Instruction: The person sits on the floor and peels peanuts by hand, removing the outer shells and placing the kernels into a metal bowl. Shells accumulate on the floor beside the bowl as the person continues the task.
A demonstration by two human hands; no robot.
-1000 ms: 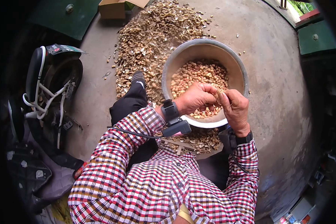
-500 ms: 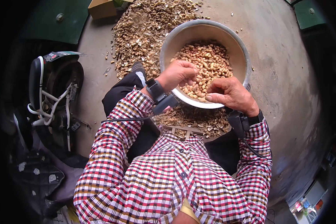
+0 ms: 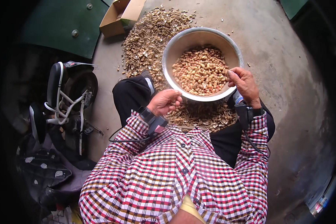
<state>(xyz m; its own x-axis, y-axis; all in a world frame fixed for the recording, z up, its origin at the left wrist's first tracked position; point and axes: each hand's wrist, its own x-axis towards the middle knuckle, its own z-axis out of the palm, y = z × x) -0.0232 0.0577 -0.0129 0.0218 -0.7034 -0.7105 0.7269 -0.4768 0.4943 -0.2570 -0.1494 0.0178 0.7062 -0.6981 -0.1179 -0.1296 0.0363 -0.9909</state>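
**Head view: both hands at the rim of a bowl of shelled nuts**

Nearest the camera is the person's checked shirt, red, white and dark, with both sleeves reaching forward. Each wrist carries a dark strapped device, and a thin cable runs back from the left one.

The left hand sits just below the near rim of the metal bowl. Its fingers are curled in a loose fist; they may enclose something small, but I cannot tell what, if anything. It hangs over the husks heaped between the legs, a likely place for waste to fall.

The right hand rests at the bowl's right rim, fingers bent over the edge towards the contents, thumb outside. This looks like a steadying hold on the rim rather than a pinch on a kernel.

The bowl stands on the concrete floor in front of the knees, within reach of both arms, and is partly filled with pale brown kernels.

Beyond and to the left, a broad spread of shells lies on the floor, kept apart from the clean kernels. Farther off sit a cardboard box and a green panel. A small ride-on vehicle stands at the left.
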